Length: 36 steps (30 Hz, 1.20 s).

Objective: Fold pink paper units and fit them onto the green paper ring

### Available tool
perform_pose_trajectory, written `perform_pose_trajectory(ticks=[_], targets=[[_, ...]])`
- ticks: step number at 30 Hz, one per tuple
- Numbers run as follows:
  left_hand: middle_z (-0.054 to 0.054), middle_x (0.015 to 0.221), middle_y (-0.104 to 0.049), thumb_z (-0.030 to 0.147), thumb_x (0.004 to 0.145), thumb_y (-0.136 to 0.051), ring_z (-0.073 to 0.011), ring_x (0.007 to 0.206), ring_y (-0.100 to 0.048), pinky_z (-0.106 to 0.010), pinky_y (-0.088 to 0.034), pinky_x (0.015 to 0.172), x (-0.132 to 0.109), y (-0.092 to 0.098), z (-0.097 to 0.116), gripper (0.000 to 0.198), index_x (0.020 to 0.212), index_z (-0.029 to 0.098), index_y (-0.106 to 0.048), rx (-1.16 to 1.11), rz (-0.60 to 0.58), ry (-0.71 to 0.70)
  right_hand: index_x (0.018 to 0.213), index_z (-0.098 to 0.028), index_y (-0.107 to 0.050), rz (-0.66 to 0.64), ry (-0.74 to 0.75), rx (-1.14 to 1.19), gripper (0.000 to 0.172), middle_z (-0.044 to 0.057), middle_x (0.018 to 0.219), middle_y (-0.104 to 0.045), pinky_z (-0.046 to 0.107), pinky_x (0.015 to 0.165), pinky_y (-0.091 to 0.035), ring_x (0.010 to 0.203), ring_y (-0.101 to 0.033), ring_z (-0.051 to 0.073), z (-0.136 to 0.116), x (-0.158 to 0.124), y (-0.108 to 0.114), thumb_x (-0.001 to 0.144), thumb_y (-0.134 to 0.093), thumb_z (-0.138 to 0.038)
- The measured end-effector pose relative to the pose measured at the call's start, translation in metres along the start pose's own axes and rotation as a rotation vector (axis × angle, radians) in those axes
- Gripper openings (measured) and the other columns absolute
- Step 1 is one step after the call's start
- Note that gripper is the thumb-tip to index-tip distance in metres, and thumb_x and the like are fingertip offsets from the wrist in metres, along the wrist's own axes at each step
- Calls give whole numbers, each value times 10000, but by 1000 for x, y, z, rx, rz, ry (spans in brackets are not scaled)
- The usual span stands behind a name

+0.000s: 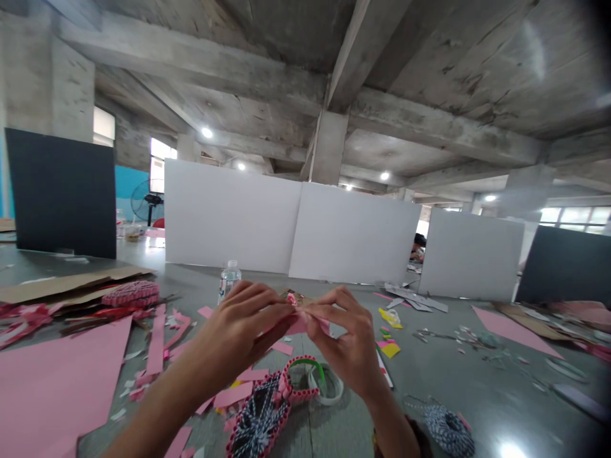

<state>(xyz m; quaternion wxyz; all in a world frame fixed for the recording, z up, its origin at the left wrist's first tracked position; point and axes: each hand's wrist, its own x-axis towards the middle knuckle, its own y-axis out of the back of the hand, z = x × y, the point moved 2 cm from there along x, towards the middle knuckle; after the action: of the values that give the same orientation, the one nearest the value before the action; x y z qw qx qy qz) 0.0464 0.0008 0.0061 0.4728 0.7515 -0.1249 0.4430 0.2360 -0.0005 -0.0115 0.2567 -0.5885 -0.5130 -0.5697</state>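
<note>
My left hand [252,318] and my right hand [341,327] meet above the grey table [344,426], fingertips pinched together on a small pink piece [292,299], partly hidden by the fingers. Below them lies a woven item [260,416] of dark and white yarn with a pink rolled edge. Joined to it is a pink loop [301,361] with a green lining. A pale ring of tape [331,389] rests beside the loop, under my right hand.
Pink sheets [62,375] and strips [156,343] cover the left side. A clear bottle [230,280] stands behind my left hand. A yarn ball [449,429], scissors [434,334] and paper scraps lie right. White panels [353,235] stand along the back.
</note>
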Motion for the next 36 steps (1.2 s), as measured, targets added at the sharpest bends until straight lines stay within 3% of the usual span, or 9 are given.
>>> perform_pose_trajectory(ticks=[7, 13, 18, 21, 23, 26, 29, 33, 36], targets=[[-7, 898, -672, 210, 983, -520, -155, 808, -590, -326, -410, 781, -2, -8, -3, 127, 1051, 205, -627, 3, -75, -72, 789, -207, -714, 100, 99, -257, 160, 27, 709, -629, 314, 698, -468, 718, -566, 181, 6, -2, -4, 777, -626, -74], [-6, 886, -701, 170, 963, -545, -142, 777, -615, -306, -437, 760, -2, 0, -13, 145, 1038, 207, -664, -21, 2, -17, 777, -177, -735, 159, -48, -251, 143, 39, 688, -624, 290, 660, -476, 668, -581, 167, 22, 1, 6, 805, -604, -128], [-3, 873, -727, 211, 952, -566, -133, 750, -634, -278, -485, 732, -6, 6, -18, 138, 1013, 210, -691, -46, 122, 112, 1059, -204, -726, -160, -313, 164, 211, 59, 996, -714, 255, 723, -537, 809, -664, 172, 25, 2, 6, 904, -608, -286], [-13, 887, -726, 234, 966, -543, -148, 779, -641, -281, -506, 733, -6, 3, -17, 163, 1058, 216, -677, -8, 132, 165, 943, -184, -754, -216, -381, 191, 177, 38, 880, -722, 245, 701, -534, 732, -661, 164, 25, 0, 1, 897, -619, -289], [-51, 1019, -706, 268, 971, -533, -192, 911, -635, -335, -518, 813, -5, -2, -15, 260, 1216, 221, -607, 59, 107, 176, 812, -171, -753, -208, -406, 177, 198, 24, 760, -704, 234, 658, -519, 693, -651, 163, 27, -1, -2, 895, -617, -289], [-119, 1346, -536, 381, 910, -620, -299, 1186, -513, -493, -457, 980, -4, -12, -11, 624, 1457, 239, -355, 172, 3, 147, 748, -161, -736, -229, -428, 196, 198, 20, 712, -692, 233, 627, -511, 668, -643, 163, 31, -2, -5, 872, -636, -280], [-149, 1429, -435, 378, 817, -721, -344, 1228, -458, -528, -436, 1002, -5, -23, -10, 917, 1529, 227, -163, 219, -96, 110, 733, -157, -734, -219, -460, 233, 185, 29, 708, -703, 241, 619, -523, 661, -652, 168, 33, -3, -6, 844, -667, -289], [-156, 1394, -455, 204, 801, -700, -342, 1210, -469, -518, -437, 999, -8, -29, -15, 992, 1544, 220, -41, 234, -127, 135, 831, -157, -735, -150, -551, 342, 166, 33, 704, -722, 245, 639, -550, 658, -684, 169, 35, -3, -6, 775, -748, -313], [-145, 1402, -445, 302, 829, -697, -320, 1229, -479, -475, -458, 1011, -10, -25, -16, 969, 1544, 238, -46, 128, -171, 199, 928, -165, -716, -125, -585, 355, 235, 21, 673, -717, 246, 648, -555, 645, -689, 165, 35, -3, -5, 757, -771, -318]])
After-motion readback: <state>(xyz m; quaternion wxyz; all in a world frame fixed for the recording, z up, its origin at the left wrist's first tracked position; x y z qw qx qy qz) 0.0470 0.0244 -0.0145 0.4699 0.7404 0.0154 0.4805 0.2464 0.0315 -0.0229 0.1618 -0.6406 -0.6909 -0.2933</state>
